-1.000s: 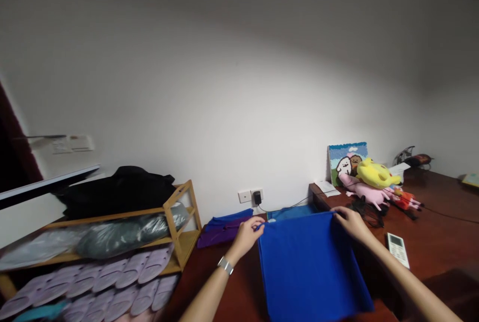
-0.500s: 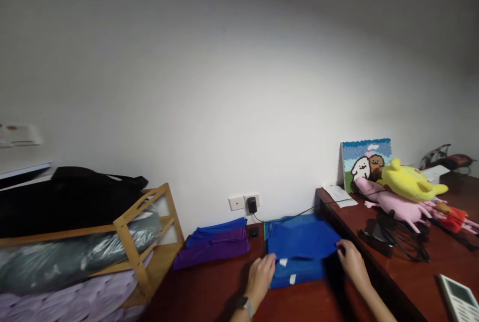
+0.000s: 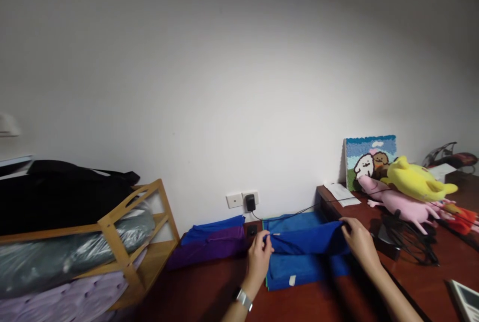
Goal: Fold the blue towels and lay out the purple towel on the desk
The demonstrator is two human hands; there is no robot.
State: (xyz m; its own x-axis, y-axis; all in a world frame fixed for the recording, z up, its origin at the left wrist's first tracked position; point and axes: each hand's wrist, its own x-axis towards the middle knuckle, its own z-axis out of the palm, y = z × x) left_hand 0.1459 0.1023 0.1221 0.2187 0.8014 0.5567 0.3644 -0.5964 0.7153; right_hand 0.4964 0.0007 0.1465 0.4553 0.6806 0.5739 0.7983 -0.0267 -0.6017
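Note:
A dark blue cloth [image 3: 310,239] is stretched between my two hands, raised above a lighter blue folded cloth [image 3: 318,269] with a green edge and a white tag. My left hand [image 3: 259,254], with a watch on the wrist, pinches the left corner of the dark blue cloth. My right hand [image 3: 358,243] pinches its right corner. Left of them, a folded purple cloth [image 3: 211,247] lies on the table with a bright blue cloth [image 3: 215,228] behind it.
The reddish-brown table [image 3: 198,289] meets a higher desk [image 3: 415,274] on the right, which bears plush toys [image 3: 400,201], a dog picture [image 3: 370,160] and black cables [image 3: 411,240]. A black plug [image 3: 250,203] sits in the wall socket. At left stands a wooden rack [image 3: 130,257].
Both hands have lifted the near edge of the dark blue cloth up and away from me, uncovering more of the lighter blue cloth underneath. The view has shifted slightly.

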